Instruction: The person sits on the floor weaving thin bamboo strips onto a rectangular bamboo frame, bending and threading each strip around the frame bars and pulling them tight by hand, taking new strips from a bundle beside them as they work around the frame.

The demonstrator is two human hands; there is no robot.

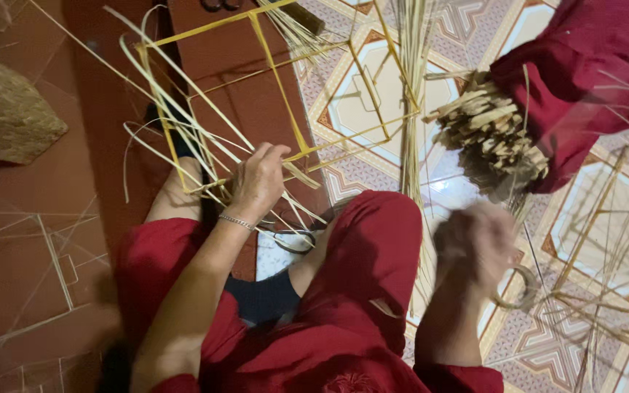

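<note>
My left hand [260,182] grips thin pale bamboo strips [183,116] where they cross a yellow bamboo stick frame [285,109] resting on the floor above my knees. A thin bracelet sits on that wrist. My right hand [475,244] is blurred, fingers curled, just above a small tape ring [522,287] on the tiled floor; whether it holds anything is unclear. I sit in red clothes, with scissors [285,239] lying between my legs.
A bundle of short bamboo pieces [489,131] lies at upper right beside another person's red garment [591,65]. Long thin strips [410,109] run down the patterned tiles. More stick frames [606,218] lie at right. A woven mat piece [1,109] sits at left.
</note>
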